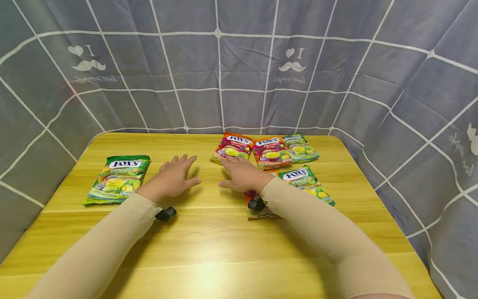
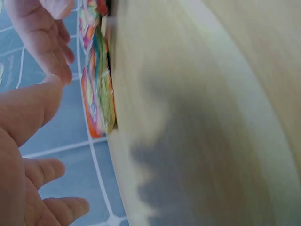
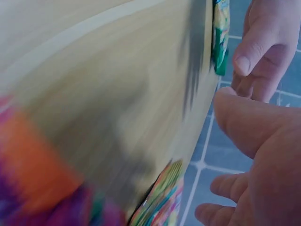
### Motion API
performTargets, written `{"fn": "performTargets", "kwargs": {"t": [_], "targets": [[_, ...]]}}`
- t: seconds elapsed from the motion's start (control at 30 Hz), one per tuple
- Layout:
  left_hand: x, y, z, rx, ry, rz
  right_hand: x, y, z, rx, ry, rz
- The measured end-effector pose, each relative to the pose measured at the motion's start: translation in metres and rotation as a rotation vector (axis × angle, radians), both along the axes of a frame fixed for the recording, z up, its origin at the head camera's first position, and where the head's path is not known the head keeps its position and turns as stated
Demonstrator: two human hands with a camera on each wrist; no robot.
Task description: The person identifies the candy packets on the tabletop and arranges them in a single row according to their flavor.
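Note:
My left hand (image 1: 172,177) hovers over the table with its fingers spread and nothing in it. To its left lies a green Fox's Spring Tea candy bag (image 1: 118,179). My right hand (image 1: 243,173) is stretched out, its fingers loosely extended and holding nothing. Just beyond its fingertips lies a red Fox's Fruits candy bag (image 1: 234,146); in the right wrist view the fingers appear raised above the table. Another red Fruits bag (image 1: 271,153) sits to the right of that one. Under the right wrist is a third red bag (image 1: 260,211), partly hidden by the forearm.
Two more green bags lie on the right side, one at the back (image 1: 300,148) and one nearer (image 1: 307,182). The yellow wooden table (image 1: 201,249) ends against a grey curtain (image 1: 246,62) with white grid lines. Both wrists carry small black cameras.

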State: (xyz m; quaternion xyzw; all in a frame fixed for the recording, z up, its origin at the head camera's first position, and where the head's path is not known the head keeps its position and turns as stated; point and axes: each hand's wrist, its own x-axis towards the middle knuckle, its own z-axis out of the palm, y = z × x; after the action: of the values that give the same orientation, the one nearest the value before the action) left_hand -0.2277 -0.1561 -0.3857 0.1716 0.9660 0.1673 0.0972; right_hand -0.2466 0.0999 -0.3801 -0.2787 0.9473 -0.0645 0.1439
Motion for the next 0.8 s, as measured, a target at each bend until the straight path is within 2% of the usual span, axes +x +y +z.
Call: {"fn": "performTargets", "kwargs": {"t": [0.3,0.5,0.67,0.8], "targets": [[0.002,0.021,-0.009,-0.024,0.004,-0.014,0.006,0.036,-0.003,-0.034,-0.019,-0.021],[0.003,0.038,-0.013,-0.029,-0.003,-0.043,0.010,0.057,-0.004,-0.022,-0.020,-0.041],[0.008,0.056,-0.013,-0.017,-0.004,-0.081,0.013,0.074,-0.007,-0.007,-0.003,-0.057],[0.011,0.072,-0.013,-0.011,-0.020,-0.111,0.016,0.089,-0.008,-0.019,-0.022,-0.088]]}}
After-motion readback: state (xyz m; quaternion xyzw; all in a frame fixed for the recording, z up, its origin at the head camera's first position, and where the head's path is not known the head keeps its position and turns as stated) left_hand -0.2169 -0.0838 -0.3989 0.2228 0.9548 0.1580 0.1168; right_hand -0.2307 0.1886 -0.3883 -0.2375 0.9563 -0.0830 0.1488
